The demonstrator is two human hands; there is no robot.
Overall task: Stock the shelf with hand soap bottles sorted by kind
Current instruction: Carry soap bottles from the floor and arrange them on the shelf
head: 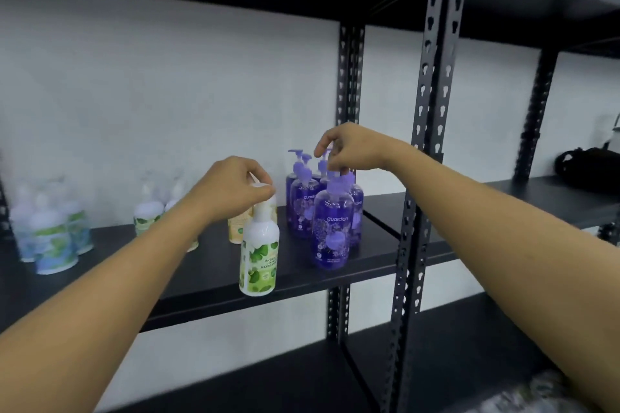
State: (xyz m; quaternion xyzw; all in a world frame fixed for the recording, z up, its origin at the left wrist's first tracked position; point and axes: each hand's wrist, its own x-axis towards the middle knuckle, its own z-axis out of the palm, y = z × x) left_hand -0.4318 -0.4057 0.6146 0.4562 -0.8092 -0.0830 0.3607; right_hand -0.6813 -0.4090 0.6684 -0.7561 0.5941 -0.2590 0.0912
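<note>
- Head view: I look forward and down at a black metal shelf (302,275) set against a white wall, with both bare forearms reaching in from the bottom corners.
- My left hand (231,189) is curled over the pump top of a white bottle with a green leaf label (259,251). The fingers pinch the pump, so this grip is closed on that bottle.
- That white and green bottle stands upright near the front edge of the shelf, just left of the purple group.
- My right hand (349,147) hangs above the purple soap bottles (322,208). Its fingertips pinch the pump of the front purple bottle (332,228), so this grip is closed on it too.
- The front purple bottle is clear violet with a white brand word across its middle. It stands upright, touching or almost touching the purple ones behind it; I cannot tell which.
- The purple group clusters at the right end of the shelf, near a perforated black upright post (426,131).
- Behind my left hand stand yellowish bottles (238,228), partly hidden by the wrist.
- Further left are two white bottles with green labels (151,211), blurred.
- At the far left end is a cluster of white bottles with blue-green labels (50,235), also blurred, well apart from the purple group.
- A second shelving bay continues to the right, with a dark bag (590,168) resting on its shelf.
</note>
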